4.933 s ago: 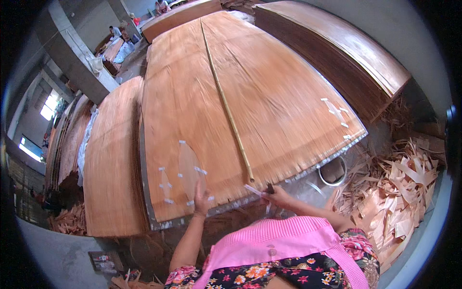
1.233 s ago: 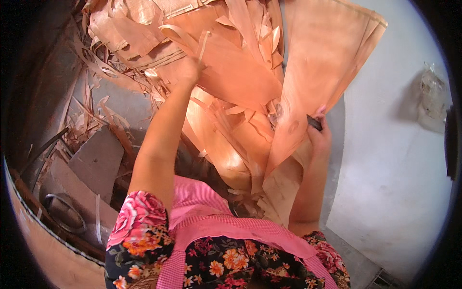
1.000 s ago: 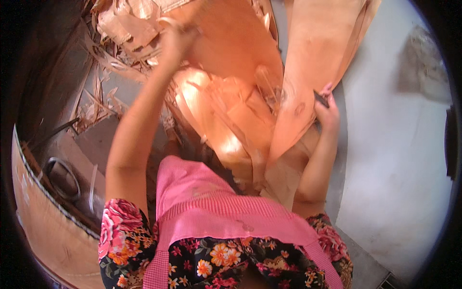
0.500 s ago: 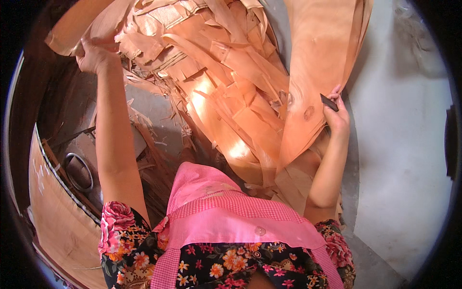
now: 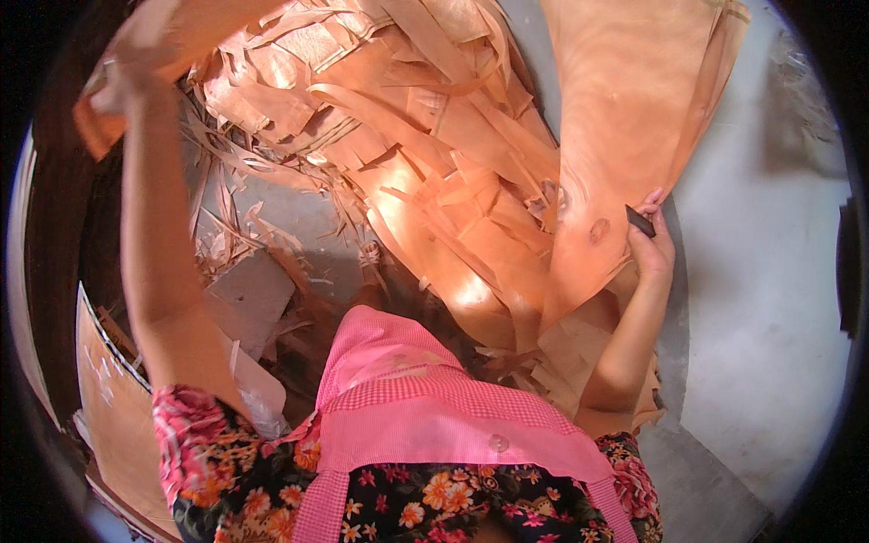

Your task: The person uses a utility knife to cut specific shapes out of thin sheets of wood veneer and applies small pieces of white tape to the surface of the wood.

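Observation:
At the upper left, my left hand (image 5: 125, 83), smeared by motion, is closed on the end of a long strip of wood veneer (image 5: 213, 34). The strip runs off past the top edge. My right hand (image 5: 655, 246) holds a small flat dark blade (image 5: 640, 221) between thumb and fingers. It is beside the right edge of a stack of large orange-brown veneer sheets (image 5: 625, 109), which narrows toward me and bears a dark knot. Between my arms spreads a heap of torn veneer pieces (image 5: 425, 154), overlapping and sunlit in places.
Grey floor (image 5: 769, 317) lies to the right. More veneer scraps (image 5: 240, 231) and a flat grey piece (image 5: 253, 294) are beside my left arm. A curved-looking wooden board (image 5: 109, 389) stands at the lower left. My foot (image 5: 369, 255) shows beside the heap.
My left hand has swung outward to the left with the veneer strip, whose end now hangs lower. My right hand, still holding the blade, appears slightly lower and farther right as the view shifted.

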`<action>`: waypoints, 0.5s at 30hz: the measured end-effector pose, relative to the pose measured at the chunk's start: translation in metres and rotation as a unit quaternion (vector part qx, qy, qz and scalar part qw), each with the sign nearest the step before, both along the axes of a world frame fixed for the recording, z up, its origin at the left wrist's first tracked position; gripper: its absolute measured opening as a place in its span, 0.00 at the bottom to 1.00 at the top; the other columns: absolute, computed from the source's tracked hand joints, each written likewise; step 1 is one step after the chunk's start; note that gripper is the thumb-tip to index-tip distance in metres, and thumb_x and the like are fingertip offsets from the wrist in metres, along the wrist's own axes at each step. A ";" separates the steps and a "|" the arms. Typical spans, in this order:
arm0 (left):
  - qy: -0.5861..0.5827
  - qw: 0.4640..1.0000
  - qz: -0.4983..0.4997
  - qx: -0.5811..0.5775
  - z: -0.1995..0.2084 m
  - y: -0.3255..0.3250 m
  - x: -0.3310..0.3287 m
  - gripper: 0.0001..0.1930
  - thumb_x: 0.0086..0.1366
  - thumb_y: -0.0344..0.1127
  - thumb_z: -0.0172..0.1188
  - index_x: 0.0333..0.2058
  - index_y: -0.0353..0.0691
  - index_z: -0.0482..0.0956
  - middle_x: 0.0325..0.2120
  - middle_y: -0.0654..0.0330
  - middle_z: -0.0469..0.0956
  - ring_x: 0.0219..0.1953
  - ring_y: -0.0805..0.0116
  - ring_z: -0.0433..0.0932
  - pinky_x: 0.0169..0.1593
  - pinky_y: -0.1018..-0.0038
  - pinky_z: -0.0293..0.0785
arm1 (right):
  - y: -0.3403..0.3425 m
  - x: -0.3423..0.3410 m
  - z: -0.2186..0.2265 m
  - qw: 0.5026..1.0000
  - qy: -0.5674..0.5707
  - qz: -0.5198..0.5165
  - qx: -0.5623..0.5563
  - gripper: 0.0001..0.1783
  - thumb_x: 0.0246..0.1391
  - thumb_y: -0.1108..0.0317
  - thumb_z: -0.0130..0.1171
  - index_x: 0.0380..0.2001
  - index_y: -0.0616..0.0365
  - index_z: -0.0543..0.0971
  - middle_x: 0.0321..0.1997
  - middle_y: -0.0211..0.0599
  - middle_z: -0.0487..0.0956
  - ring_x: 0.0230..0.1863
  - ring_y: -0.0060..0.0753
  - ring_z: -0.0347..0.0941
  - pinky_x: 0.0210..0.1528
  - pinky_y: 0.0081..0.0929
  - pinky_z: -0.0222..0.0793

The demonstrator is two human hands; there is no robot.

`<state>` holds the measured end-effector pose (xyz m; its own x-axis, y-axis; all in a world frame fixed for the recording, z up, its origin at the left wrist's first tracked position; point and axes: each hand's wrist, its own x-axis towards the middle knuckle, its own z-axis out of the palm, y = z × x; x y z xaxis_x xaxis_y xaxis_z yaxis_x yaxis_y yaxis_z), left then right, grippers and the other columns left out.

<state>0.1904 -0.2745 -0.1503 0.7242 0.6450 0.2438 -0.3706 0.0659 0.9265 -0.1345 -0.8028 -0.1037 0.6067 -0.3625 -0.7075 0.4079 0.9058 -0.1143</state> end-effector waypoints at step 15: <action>0.365 0.822 0.119 0.420 0.066 0.235 -0.416 0.04 0.51 0.27 0.51 0.26 0.33 0.70 0.24 0.53 0.71 0.26 0.62 0.73 0.27 0.68 0.71 | -0.004 0.012 -0.029 0.998 0.004 0.068 0.003 0.15 0.60 0.70 0.30 0.42 0.56 0.68 0.42 0.42 0.73 0.35 0.32 0.71 0.32 0.25 0.64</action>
<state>-0.2255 -0.0392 -0.0845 0.7526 0.6164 0.2317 0.3958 -0.7046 0.5890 -0.1224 -0.8066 -0.1329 0.6446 -0.2727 -0.7142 0.2802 0.9535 -0.1111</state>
